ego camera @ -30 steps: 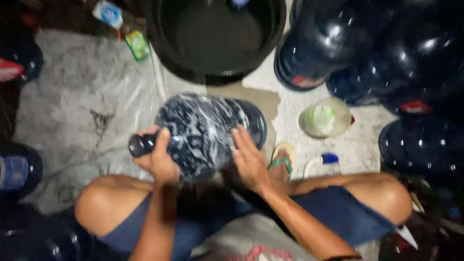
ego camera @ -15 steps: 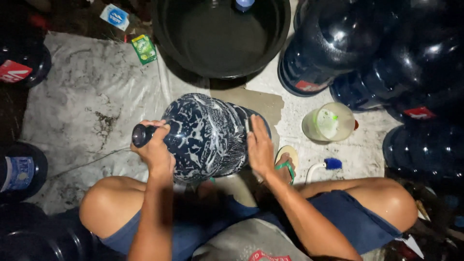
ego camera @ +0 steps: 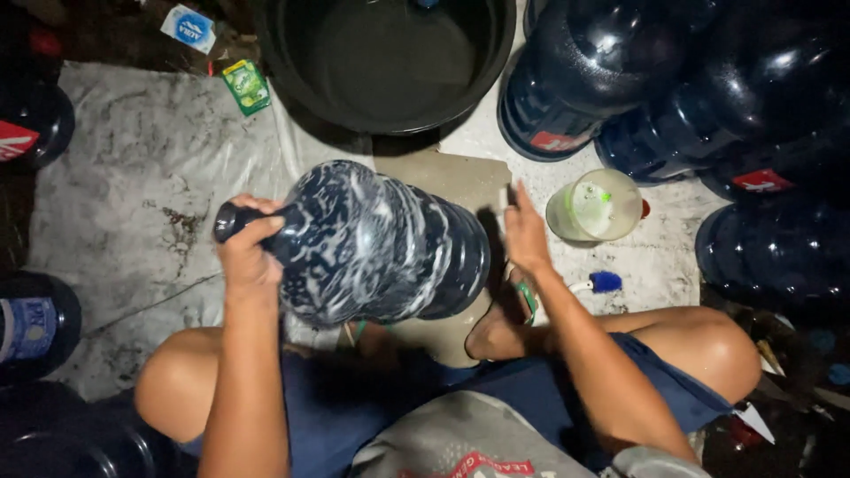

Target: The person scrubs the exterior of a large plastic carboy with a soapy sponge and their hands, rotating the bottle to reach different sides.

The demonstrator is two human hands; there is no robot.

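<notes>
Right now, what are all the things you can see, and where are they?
Jug: one, dark blue with white suds, lying sideways, centre.
Tub: one, black, top centre.
Big bottles: several, dark blue, standing at right; more at the left edge.
Bucket: one, pale, small, right of the jug.
Brush: one, blue, below the bucket.
Sachets: two, one green, one white and blue, top left.
Sheet: one, pale plastic, on the floor.
Left hand: grips the jug's neck.
Right hand: at the jug's base.
</notes>
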